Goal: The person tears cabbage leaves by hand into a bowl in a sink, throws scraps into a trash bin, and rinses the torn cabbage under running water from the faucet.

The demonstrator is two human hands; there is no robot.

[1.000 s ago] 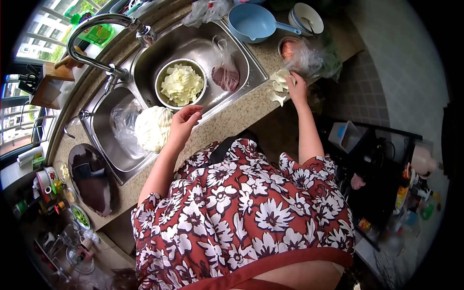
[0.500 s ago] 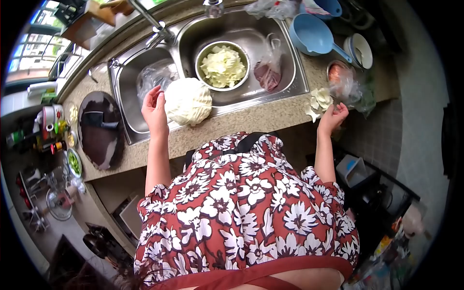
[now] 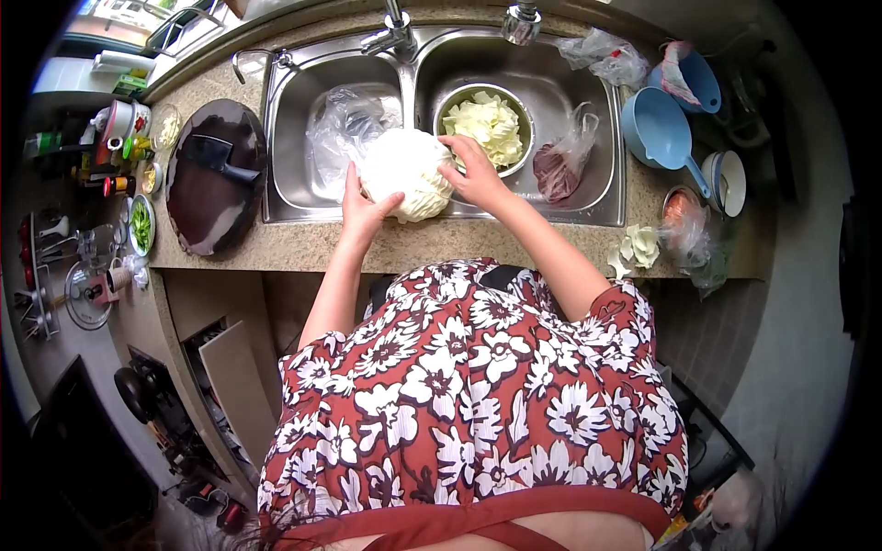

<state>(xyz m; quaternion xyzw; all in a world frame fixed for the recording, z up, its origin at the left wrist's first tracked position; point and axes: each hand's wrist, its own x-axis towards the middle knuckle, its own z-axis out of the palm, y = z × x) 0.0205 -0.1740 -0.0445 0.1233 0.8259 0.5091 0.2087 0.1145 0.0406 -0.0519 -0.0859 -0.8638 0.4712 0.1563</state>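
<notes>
A pale, round cabbage sits over the front of the sink divider, between my two hands. My left hand cups its lower left side, thumb along the front. On its right side my right hand presses with curled fingers. Just behind my right hand, a metal bowl in the right basin holds torn cabbage leaves. A crumpled clear plastic bag lies in the left basin, beside the cabbage.
A bag of dark red meat lies in the right basin. On the left counter a cleaver rests on a round dark chopping board. Loose leaves, a blue ladle-like scoop and bowls stand on the right.
My right hand has moved from the loose leaves at the right counter edge to the cabbage. My left hand has closed in on its left side. The view has turned.
</notes>
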